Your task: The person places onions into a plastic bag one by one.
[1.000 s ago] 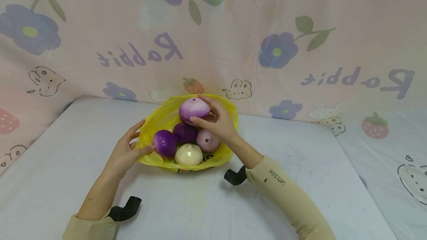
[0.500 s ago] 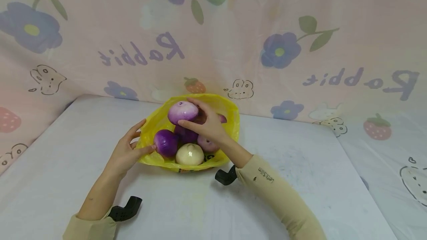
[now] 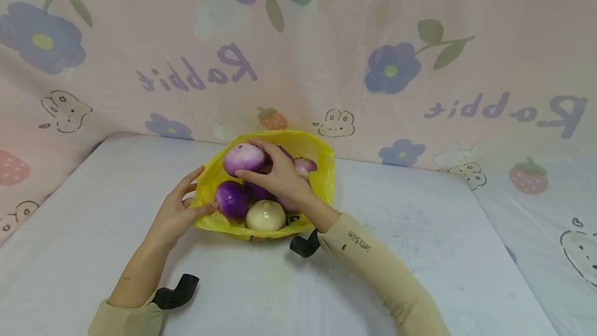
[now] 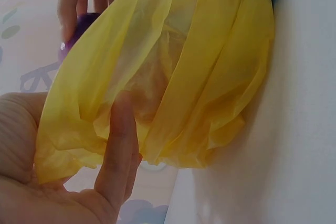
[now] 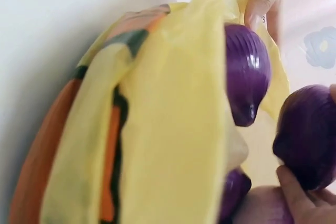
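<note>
A yellow plastic bag (image 3: 325, 183) lies with its mouth facing me and several onions inside. My left hand (image 3: 173, 218) pinches the bag's left rim; the left wrist view shows its fingers against the outside of the plastic (image 4: 157, 77). Between the thumb and fingers of my right hand (image 3: 286, 178) is a purple onion (image 3: 243, 159), pale toward its root end, held within the bag's mouth. Below it sits a darker purple onion (image 3: 232, 200), near the left thumb. A white onion (image 3: 265, 215) rests at the front. Other purple onions (image 3: 306, 164) are partly hidden by the right hand.
The bag lies on a white table (image 3: 410, 237), close to its back edge. Behind hangs a pink printed cloth (image 3: 298, 66) with flowers and rabbits. Black wrist mounts (image 3: 176, 293) stick out from both sleeves.
My right hand has moved left with the purple onion, from the back middle of the bag's mouth to above the dark onion. Onions at the right have come into view. The left hand stays put.
</note>
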Demonstrator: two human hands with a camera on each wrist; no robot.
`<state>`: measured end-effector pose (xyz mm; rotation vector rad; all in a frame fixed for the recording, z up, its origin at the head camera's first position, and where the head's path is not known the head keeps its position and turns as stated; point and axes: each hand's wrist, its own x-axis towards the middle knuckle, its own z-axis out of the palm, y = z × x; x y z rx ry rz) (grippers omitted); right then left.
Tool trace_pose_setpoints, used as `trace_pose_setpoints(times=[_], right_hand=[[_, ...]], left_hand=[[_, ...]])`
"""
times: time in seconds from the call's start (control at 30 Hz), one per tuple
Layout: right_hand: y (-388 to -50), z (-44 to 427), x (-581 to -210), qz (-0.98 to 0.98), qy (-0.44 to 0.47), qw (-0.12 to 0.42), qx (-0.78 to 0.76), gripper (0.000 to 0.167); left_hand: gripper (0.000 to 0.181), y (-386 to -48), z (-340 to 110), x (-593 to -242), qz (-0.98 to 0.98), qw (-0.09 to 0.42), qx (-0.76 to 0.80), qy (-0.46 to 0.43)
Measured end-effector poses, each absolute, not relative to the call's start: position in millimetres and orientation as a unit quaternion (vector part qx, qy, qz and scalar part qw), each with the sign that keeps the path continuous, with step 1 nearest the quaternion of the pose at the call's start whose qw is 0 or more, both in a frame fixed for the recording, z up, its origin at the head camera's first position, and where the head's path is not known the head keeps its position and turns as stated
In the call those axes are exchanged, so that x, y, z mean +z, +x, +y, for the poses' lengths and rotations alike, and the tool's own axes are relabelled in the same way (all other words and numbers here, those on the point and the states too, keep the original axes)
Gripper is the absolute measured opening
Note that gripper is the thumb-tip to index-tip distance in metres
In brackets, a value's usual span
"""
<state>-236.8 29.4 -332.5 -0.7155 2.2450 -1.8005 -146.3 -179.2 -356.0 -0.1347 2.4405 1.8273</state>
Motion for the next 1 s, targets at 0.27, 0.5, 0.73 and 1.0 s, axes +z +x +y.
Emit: trace_pose_setpoints(times=[0.27, 0.5, 0.73, 1.0], right_hand=[[-240.3, 20.0, -328.7, 0.846, -0.256, 0.025, -0.466, 0.075], [-242.6, 13.8, -329.0, 0.866, -0.278, 0.004, -0.416, 0.073], [-243.3, 11.4, -332.9, 0.882, -0.284, 0.001, -0.377, 0.075], [-243.8, 16.5, -337.0, 0.859, -0.275, 0.019, -0.433, 0.074]], left_hand=[[0.086, -147.0, -179.4, -355.2, 0.800, 0.046, 0.596, -0.041], [0.086, -146.7, -179.0, -355.0, 0.797, 0.045, 0.601, -0.039], [0.086, -146.6, -178.1, -355.2, 0.797, 0.048, 0.601, -0.038], [0.086, -146.0, -178.8, -354.9, 0.799, 0.046, 0.598, -0.041]])
